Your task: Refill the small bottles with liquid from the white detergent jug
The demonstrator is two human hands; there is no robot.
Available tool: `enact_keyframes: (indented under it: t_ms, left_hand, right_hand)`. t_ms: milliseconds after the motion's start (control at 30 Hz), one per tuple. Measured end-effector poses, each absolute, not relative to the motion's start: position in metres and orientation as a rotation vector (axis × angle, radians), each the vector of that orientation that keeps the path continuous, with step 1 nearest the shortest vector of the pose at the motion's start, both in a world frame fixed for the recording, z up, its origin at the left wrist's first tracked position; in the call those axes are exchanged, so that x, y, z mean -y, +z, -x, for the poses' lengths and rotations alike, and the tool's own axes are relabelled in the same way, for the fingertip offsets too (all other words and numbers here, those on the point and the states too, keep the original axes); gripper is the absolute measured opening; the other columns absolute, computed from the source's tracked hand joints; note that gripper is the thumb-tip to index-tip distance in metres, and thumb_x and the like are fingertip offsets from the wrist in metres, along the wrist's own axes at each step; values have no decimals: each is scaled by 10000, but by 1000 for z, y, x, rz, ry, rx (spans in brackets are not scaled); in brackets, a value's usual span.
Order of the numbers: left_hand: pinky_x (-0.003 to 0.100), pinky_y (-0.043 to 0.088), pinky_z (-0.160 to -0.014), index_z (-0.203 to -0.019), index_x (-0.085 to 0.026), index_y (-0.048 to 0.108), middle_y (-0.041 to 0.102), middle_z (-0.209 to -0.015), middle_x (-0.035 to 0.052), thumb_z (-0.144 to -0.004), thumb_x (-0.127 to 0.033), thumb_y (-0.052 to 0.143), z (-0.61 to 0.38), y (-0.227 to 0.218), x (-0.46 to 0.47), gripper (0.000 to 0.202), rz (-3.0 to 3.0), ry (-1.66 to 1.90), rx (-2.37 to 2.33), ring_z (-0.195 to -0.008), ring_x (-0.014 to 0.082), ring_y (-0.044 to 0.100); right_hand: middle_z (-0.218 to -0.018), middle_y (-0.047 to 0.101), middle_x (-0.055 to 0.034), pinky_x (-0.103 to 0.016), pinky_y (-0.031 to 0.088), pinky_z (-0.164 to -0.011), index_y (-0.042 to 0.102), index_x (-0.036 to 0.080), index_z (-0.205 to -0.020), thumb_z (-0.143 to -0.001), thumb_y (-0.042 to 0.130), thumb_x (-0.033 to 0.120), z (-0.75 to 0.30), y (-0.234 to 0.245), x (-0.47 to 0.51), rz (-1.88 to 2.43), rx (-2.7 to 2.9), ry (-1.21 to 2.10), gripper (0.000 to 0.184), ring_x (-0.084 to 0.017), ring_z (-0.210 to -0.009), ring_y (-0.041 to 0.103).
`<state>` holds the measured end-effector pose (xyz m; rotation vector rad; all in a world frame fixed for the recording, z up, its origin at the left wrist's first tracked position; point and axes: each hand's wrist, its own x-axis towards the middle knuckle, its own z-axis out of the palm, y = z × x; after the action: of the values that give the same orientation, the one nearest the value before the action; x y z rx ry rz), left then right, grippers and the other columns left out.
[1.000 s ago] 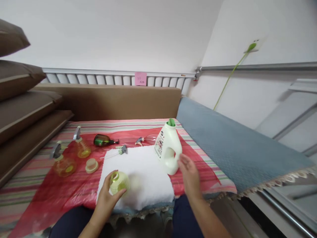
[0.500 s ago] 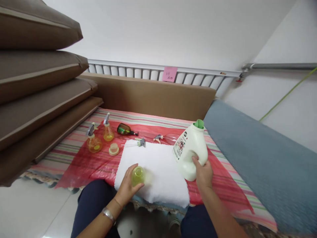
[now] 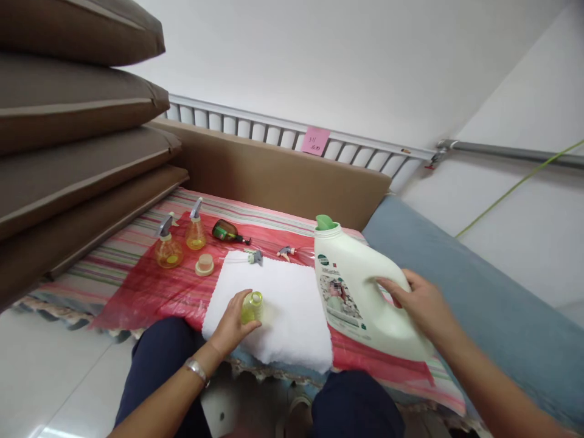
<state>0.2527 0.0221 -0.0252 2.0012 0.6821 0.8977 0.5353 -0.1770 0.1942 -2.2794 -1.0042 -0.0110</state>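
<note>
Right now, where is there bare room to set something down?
The white towel between the small yellow bottle and tilted jug; the red sheet between the spray bottles and left knee. Crowded: the back left, with those bottles, a brown bottle and a round cap.

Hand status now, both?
Left hand: closed around a translucent yellow-green bottle.
Right hand: closed on the handle of a tilted pale green jug.
</note>
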Motion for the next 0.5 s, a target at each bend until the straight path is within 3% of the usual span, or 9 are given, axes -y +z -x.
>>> enact_keyframes:
  t_ms: [100, 300, 500]
  left_hand:
    - [502, 350, -1045, -1242, -214, 435, 522, -1250, 115, -668, -237, 729, -253, -23, -21, 646, -2012, 895, -681, -1203, 292, 476]
    - [494, 355, -1043, -1245, -211, 437, 528, -1258, 114, -645, -236, 752, -254, -23, -20, 678, -2015, 899, -680, -1198, 293, 481]
    - [493, 362, -1039, -1250, -213, 430, 523, -1259, 114, -646, -224, 753, -255, -22, -19, 685, -2015, 896, -677, -1192, 290, 484]
  right_hand:
    - [-534, 601, 2, -291, 389, -511, 629, 206, -759, -669, 553, 656, -525, 213, 177, 2376, 1206, 33, 465, -205, -529, 558]
    - [-850, 707, -6, -295, 461, -614, 663, 245, -891, -732, 554, 632, -506, 222, 176, 2462, 1520, 171, 432, -232, -743, 645]
    - [-855, 708, 14, -295, 488, -635, 655, 269, -908, -766, 542, 625, -500, 223, 171, 2518, 1752, 126, 399, -221, -751, 656]
